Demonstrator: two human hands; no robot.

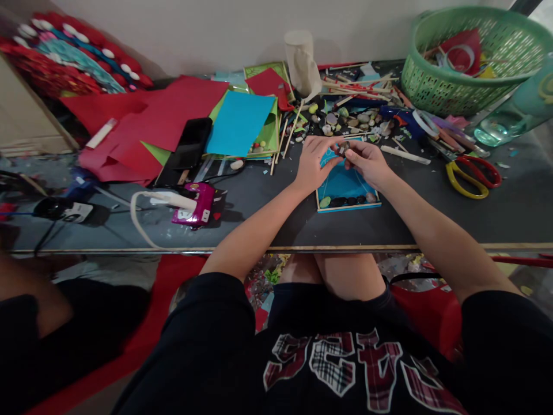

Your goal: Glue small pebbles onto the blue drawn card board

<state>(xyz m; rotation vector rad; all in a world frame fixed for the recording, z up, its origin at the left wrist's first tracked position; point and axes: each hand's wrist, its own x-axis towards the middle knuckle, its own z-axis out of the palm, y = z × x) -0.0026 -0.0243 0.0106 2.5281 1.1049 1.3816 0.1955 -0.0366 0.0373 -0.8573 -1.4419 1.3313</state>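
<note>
Right hand (366, 162) is pinching a dark stone (343, 149) over the blue panel (345, 184), left hand (317, 160) right beside it, can't tell its grip.

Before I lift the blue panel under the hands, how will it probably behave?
The blue panel is probably fairly stiff, given the thin sticks along its edges. The row of stones probably makes the near side heavier; any loose ones might slide off.
</note>
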